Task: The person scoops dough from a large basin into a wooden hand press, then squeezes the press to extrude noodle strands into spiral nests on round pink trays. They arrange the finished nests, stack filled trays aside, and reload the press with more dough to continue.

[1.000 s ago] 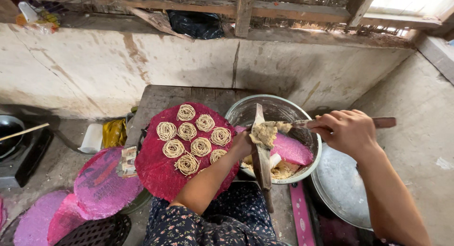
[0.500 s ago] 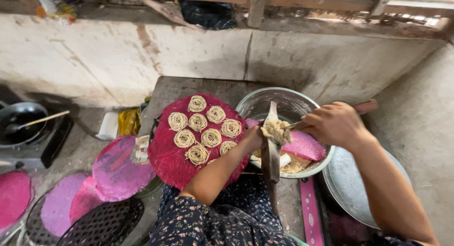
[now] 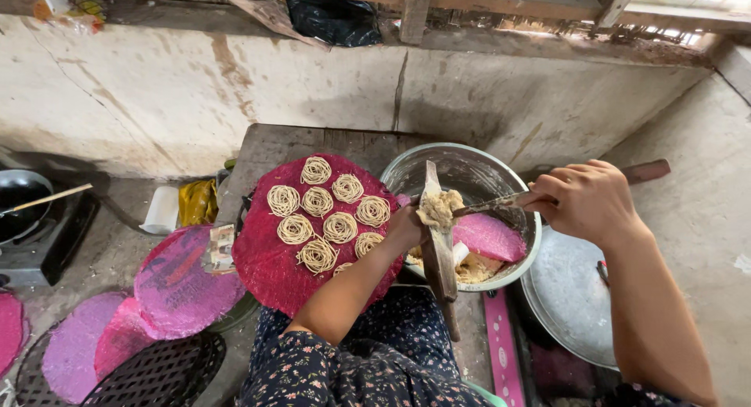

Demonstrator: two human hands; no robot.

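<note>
We look down at a low wooden table (image 3: 282, 145) set against a stained concrete wall. Our left hand (image 3: 405, 229) is closed around a long wooden press (image 3: 438, 247), holding it upright-tilted over the near rim of a large metal bowl (image 3: 477, 168). A lump of pale dough (image 3: 440, 207) sits on the upper part of the press. Our right hand (image 3: 585, 200) is curled shut on the handle of a thin metal tool (image 3: 489, 204), whose tip touches the dough. Inside the bowl we see more dough and a pink mat piece (image 3: 489, 236) lying at the near right.

Just left of the bowl lies a round dark-red woven mat (image 3: 270, 270), carrying eight coiled noodle spirals (image 3: 317, 202); the left forearm crosses its near right edge. Farther left, on the floor, several purple and pink round mats (image 3: 184, 278) overlap, with a dark mesh tray (image 3: 156, 372) near them. A black pan (image 3: 19, 192) with a wooden stick rests on a burner at the far left. To the right of the bowl, near us, a wide metal plate (image 3: 571, 297) lies flat. A white roll (image 3: 163, 210) and yellow bag (image 3: 195, 202) sit beside the table's left edge.
</note>
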